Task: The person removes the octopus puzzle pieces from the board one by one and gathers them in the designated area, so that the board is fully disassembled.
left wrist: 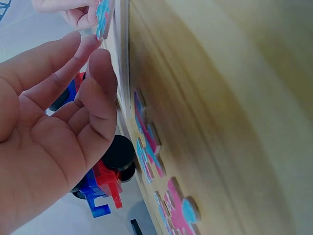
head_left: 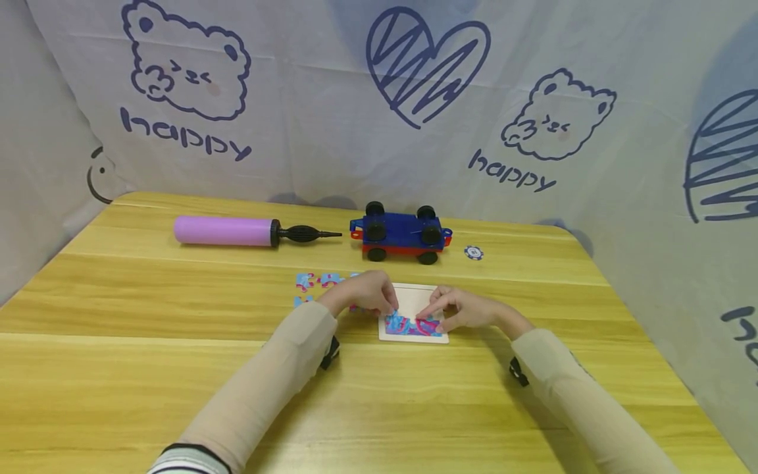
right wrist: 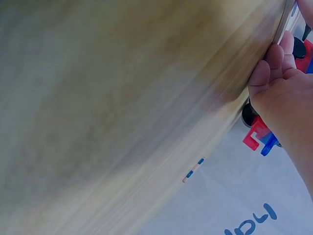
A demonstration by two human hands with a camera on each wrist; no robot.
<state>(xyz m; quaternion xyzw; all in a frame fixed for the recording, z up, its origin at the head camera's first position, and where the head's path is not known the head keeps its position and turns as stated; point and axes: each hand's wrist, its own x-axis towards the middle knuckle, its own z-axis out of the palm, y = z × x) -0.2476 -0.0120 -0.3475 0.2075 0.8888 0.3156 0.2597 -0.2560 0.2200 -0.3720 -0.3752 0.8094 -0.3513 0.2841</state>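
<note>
The wooden table [head_left: 177, 368] carries all items; a printed cloth backdrop [head_left: 331, 99] with bears and hearts encloses it on three sides. At the far edge lie a purple hand pump [head_left: 227, 232], a blue and red toy car chassis [head_left: 400, 234] and, just to the right of it, a small blue and white chip [head_left: 473, 253]; none of these is touched. The work in hand is a jigsaw puzzle assembled in a white puzzle tray [head_left: 414, 295], which lies flat near the table centre between both hands. As a judgement, assembly is roughly at the midpoint: the near strip of the tray holds a row of fitted pieces [head_left: 408, 325] in blue and pink, while the far part of the tray shows bare white. The tray holds nothing else. A group of loose pieces [head_left: 312, 283] lies on the table just left of the tray, partly hidden by the left hand, and remains to be placed. The left hand [head_left: 364, 294] rests over the tray's left edge, fingers relaxed and grasping nothing, as the left wrist view confirms. The right hand [head_left: 464, 309] pinches one puzzle piece [left wrist: 101, 17] at the fitted row; whether that piece is seated cannot be told.
</note>
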